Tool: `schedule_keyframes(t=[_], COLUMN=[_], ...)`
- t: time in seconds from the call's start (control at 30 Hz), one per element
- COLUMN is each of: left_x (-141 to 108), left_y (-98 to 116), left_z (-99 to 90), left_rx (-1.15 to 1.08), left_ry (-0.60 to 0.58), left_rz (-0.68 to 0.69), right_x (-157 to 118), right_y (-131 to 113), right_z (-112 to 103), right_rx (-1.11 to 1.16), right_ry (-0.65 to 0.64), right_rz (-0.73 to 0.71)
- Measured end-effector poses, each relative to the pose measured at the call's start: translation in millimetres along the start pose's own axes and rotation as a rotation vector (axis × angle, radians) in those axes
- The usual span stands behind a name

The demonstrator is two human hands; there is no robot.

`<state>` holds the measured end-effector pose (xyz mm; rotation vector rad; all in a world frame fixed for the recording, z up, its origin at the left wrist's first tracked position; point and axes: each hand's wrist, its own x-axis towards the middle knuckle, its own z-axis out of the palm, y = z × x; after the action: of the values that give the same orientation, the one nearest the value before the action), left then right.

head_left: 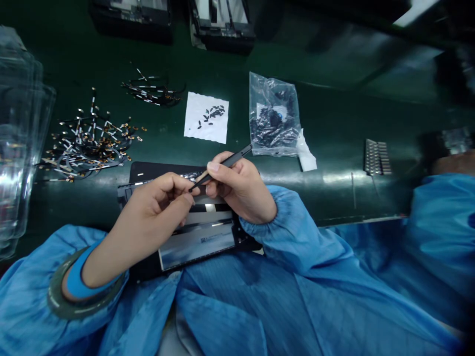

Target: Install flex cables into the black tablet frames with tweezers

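My right hand (241,185) is closed round a dark pen-like tool (232,160), whose thin tip points down and left to the fingertips of my left hand (158,205). The left thumb and index finger are pinched together at that tip; what they hold, if anything, is too small to make out. Both hands are above a flat device (208,242) with a silvery panel and a black frame, partly hidden by the hands and resting close to my body. Beyond the hands, small black pieces (215,112) lie on a white paper square (193,123).
Flex cables lie in a large heap (92,143) and a smaller one (154,93) at the left. Clear trays (22,138) are stacked far left. A plastic bag (274,118) holds black pieces. Black boxes (222,29) stand behind. A person's blue sleeve (443,212) is at right.
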<state>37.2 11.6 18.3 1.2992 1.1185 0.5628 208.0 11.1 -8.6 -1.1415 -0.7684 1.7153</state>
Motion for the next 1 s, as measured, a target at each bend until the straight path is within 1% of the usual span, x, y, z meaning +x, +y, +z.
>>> schedule_keyframes(t=[0.3,0.47,0.63,0.77,0.83,1.0], left_x=[1.0,0.0,-0.8,-0.5,-0.4,-0.7], left_y=[-1.9,-2.3,0.0,1.4,0.6,-5.1], left_z=[0.8,0.5,0.3,0.4,-0.1,-0.7], left_rx=[0.021,0.026,0.009,0.044,0.044,0.032], left_ry=[0.018,0.008,0.002,0.011,0.012,0.011], left_rz=[-0.008,-0.028,0.003,-0.007,-0.019,0.001], right_x=[0.3,-0.1,-0.2,-0.3,-0.3,-0.4], right_y=[1.2,0.9,1.1,1.4,1.5,1.8], right_z=[0.0,0.4,0.2,-0.3,-0.3,-0.8], right_rx=[0.008,-0.002,0.014,-0.012,-0.015,-0.015], right_ry=[0.004,0.01,0.003,0.005,0.003,-0.001], right_rz=[-0.014,-0.006,-0.016,-0.012,-0.012,-0.007])
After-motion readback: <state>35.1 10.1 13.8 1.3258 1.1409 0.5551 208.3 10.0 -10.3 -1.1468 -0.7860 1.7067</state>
